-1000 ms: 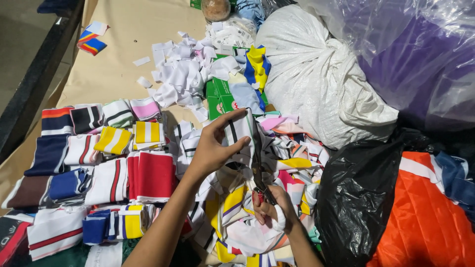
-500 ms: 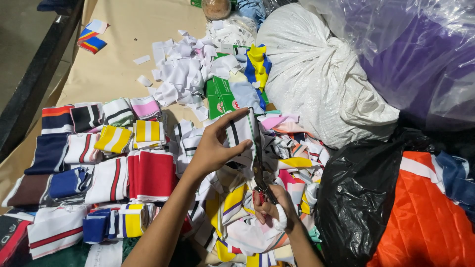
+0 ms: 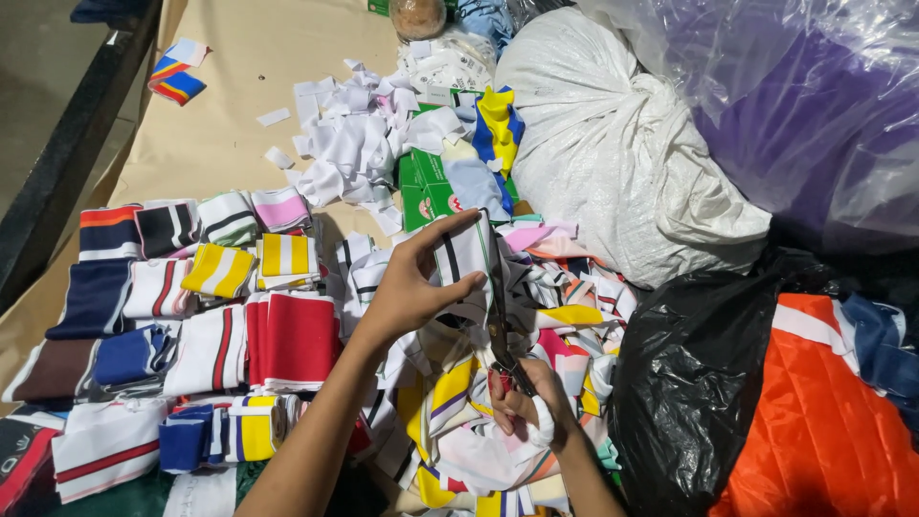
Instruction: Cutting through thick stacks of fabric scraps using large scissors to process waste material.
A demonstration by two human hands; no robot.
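My left hand [image 3: 414,282] pinches a white knit strip with dark stripes [image 3: 466,260] and holds it upright over a heap of striped fabric pieces. My right hand [image 3: 526,402] grips the handles of a pair of scissors [image 3: 500,316], whose long blades run up along the strip's right edge. Below both hands lies a loose pile of striped offcuts [image 3: 459,421] in yellow, white, pink and purple.
Folded striped knit pieces [image 3: 191,316] lie in rows at the left on brown paper [image 3: 230,86]. White scraps [image 3: 354,144] and a green box [image 3: 426,187] lie beyond. A white sack [image 3: 613,163], clear plastic bag [image 3: 795,105], black bag [image 3: 689,383] and orange cloth [image 3: 823,431] crowd the right.
The hands, strip and scissors stay almost in place; the strip has shifted only slightly in my left hand.
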